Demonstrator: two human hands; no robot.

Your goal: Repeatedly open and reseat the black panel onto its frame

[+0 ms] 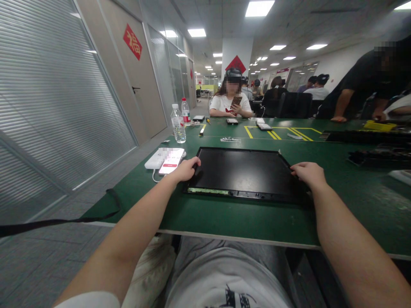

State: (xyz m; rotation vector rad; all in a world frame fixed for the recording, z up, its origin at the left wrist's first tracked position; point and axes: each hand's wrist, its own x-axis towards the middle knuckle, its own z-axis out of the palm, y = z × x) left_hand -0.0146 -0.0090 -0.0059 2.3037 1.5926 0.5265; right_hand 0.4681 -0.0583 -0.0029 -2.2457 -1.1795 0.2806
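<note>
A black flat display panel [244, 171] lies face up on the green table [237, 220] in front of me. Along its near edge runs a dark strip with a green circuit board [208, 191] at the left. My left hand [188, 168] grips the panel's left edge, thumb over the rim. At the opposite side, my right hand [308, 173] pinches the right edge between thumb and fingers. The undersides of both grips are hidden.
Left of the panel are a white box [157, 158] and a lit phone [172, 161] with a white cable. Behind them stand two bottles [178, 124]. A person [231, 102] sits opposite holding a phone. Dark parts [379, 155] lie at the right, near another person leaning in.
</note>
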